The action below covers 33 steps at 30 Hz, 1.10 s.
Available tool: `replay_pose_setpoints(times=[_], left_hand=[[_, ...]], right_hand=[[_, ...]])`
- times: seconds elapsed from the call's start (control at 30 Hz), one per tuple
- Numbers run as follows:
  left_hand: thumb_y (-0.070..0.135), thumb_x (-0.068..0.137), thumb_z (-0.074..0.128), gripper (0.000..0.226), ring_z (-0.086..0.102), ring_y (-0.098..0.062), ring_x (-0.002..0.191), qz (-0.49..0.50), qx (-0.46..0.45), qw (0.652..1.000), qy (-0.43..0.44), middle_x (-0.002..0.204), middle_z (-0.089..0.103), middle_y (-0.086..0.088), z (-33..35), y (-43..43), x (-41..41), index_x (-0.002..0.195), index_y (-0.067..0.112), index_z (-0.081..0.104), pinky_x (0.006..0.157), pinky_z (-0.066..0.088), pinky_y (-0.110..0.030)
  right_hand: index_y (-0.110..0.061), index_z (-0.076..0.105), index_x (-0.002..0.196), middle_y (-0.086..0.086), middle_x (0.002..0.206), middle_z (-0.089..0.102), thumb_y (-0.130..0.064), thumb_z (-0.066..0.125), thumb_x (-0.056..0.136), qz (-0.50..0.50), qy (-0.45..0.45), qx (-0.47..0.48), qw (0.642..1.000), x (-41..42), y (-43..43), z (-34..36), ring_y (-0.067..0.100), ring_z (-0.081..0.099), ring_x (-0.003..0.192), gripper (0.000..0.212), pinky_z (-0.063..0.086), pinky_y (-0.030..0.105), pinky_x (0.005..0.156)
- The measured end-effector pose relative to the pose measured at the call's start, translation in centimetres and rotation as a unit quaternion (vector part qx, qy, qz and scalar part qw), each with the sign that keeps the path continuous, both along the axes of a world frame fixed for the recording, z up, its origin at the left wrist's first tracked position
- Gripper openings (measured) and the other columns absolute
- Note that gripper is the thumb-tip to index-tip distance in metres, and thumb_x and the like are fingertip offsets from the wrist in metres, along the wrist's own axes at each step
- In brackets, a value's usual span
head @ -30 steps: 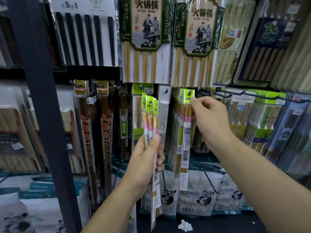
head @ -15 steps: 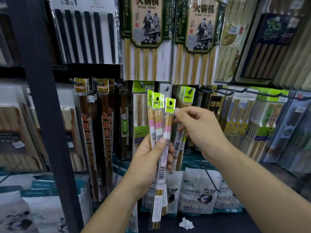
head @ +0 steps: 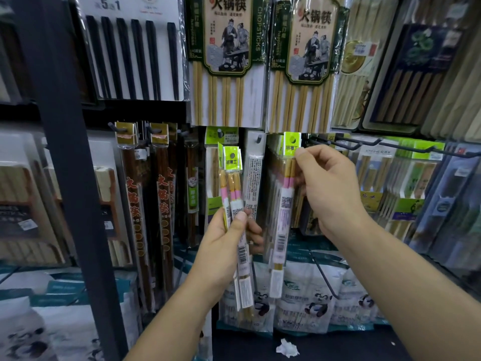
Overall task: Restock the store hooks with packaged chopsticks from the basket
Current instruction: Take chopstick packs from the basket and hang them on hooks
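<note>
My left hand (head: 229,246) grips a small bundle of packaged chopsticks (head: 234,188) upright, each with a lime-green header card and a pink band. My right hand (head: 330,188) pinches a single matching pack (head: 285,204) near its top and holds its green header up by a black display hook (head: 335,143) in front of the same packs hanging there. Whether the header's hole is on the hook I cannot tell. The basket is out of view.
A dark upright post (head: 67,162) stands at the left. Large hot-pot chopstick packs (head: 229,61) hang above. Dark wooden chopsticks (head: 162,204) hang left of my hands, green-labelled packs (head: 406,183) to the right. Panda-printed bags (head: 312,303) fill the lower shelf, with a crumpled paper scrap (head: 286,347) below.
My right hand pulled one pack from the bundle in my left hand and carried it up and right to the hook. The left hand's bundle stayed roughly in place.
</note>
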<state>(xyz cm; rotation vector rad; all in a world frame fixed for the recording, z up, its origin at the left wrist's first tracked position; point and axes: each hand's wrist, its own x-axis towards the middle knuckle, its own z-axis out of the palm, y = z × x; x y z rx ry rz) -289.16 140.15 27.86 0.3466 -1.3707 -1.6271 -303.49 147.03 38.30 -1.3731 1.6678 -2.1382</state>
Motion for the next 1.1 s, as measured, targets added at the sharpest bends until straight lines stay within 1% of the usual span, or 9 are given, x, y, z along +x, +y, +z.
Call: replay_pose_setpoints(times=[0.17,0.27,0.47,0.6,0.67,0.77,0.87,1.0,1.1], left_hand=[[0.023,0.107,0.049,0.019,0.057,-0.015,0.065,0.008,-0.037,0.999,-0.039,0.076,0.063,0.001,-0.1,-0.1,0.0,0.114,0.008,0.057,0.063,0.056,-0.030],[0.029,0.105,0.053,0.023,0.055,-0.018,0.065,0.003,-0.059,0.997,-0.056,0.075,0.062,-0.001,-0.2,-0.1,0.1,0.111,0.006,0.055,0.063,0.054,-0.029],[0.041,0.096,0.058,0.034,0.052,-0.015,0.061,-0.027,-0.047,0.998,-0.044,0.075,0.061,-0.001,0.0,0.0,0.3,0.103,0.009,0.055,0.055,0.049,-0.028],[0.032,0.104,0.053,0.022,0.052,-0.012,0.060,-0.041,-0.026,0.998,-0.038,0.077,0.062,0.000,-0.2,-0.1,0.2,0.104,0.011,0.055,0.051,0.045,-0.025],[0.032,0.104,0.055,0.023,0.053,-0.012,0.061,-0.040,-0.035,0.997,-0.051,0.077,0.062,0.000,-0.3,-0.2,0.3,0.100,0.010,0.056,0.050,0.045,-0.026],[0.038,0.095,0.065,0.022,0.058,-0.013,0.065,-0.045,-0.039,0.997,-0.042,0.078,0.063,0.000,-0.3,-0.1,0.4,0.098,0.016,0.061,0.049,0.046,-0.026],[0.037,0.095,0.068,0.007,0.060,-0.012,0.067,-0.046,-0.052,0.997,-0.042,0.077,0.064,0.002,-0.3,0.0,0.3,0.094,0.030,0.067,0.048,0.046,-0.026],[0.034,0.093,0.067,0.006,0.061,-0.013,0.066,-0.044,-0.047,0.997,-0.035,0.077,0.065,0.001,-0.2,0.2,0.2,0.098,0.030,0.068,0.047,0.046,-0.027],[0.039,0.093,0.067,0.010,0.063,-0.014,0.068,-0.049,-0.045,0.997,-0.036,0.078,0.067,-0.001,-0.1,0.2,0.4,0.099,0.031,0.069,0.048,0.049,-0.028]], right_hand=[[-0.020,0.066,0.076,0.018,0.078,0.065,-0.030,0.061,0.099,-0.040,-0.001,0.015,0.999,-0.9,-0.6,0.0,0.018,0.056,0.065,0.025,0.048,0.032,0.061],[-0.015,0.066,0.079,0.020,0.080,0.066,-0.030,0.062,0.098,-0.050,-0.004,0.017,0.999,-1.3,-1.0,0.0,0.021,0.057,0.066,0.024,0.053,0.040,0.067],[-0.018,0.066,0.068,-0.005,0.054,0.061,-0.029,0.062,0.098,-0.078,0.014,0.037,0.996,-1.8,-1.5,-0.7,0.005,0.050,0.050,0.033,0.043,0.013,0.052],[-0.023,0.068,0.071,-0.010,0.058,0.062,-0.033,0.066,0.096,-0.103,0.009,0.047,0.994,-1.9,-1.4,-1.3,0.004,0.057,0.058,0.027,0.045,0.021,0.063],[-0.021,0.065,0.074,-0.013,0.057,0.059,-0.034,0.066,0.096,-0.114,0.008,0.044,0.992,-1.8,-1.2,-1.6,0.003,0.053,0.056,0.025,0.044,0.025,0.062],[-0.020,0.065,0.075,-0.011,0.057,0.058,-0.031,0.066,0.096,-0.100,0.038,0.037,0.994,-0.8,-0.5,-1.7,0.001,0.049,0.053,0.024,0.043,0.021,0.056],[-0.024,0.071,0.077,-0.001,0.074,0.070,-0.030,0.066,0.096,-0.034,0.068,0.065,0.995,0.6,-0.2,-1.8,0.005,0.061,0.062,0.021,0.051,0.019,0.058],[-0.022,0.074,0.083,-0.011,0.072,0.069,-0.030,0.065,0.098,0.019,0.064,0.095,0.993,1.8,-0.3,-2.0,-0.001,0.061,0.059,0.019,0.047,0.011,0.053],[-0.019,0.074,0.085,-0.011,0.071,0.068,-0.029,0.065,0.098,0.024,0.038,0.092,0.995,1.9,-0.4,-2.1,0.001,0.061,0.058,0.018,0.046,0.014,0.054]])
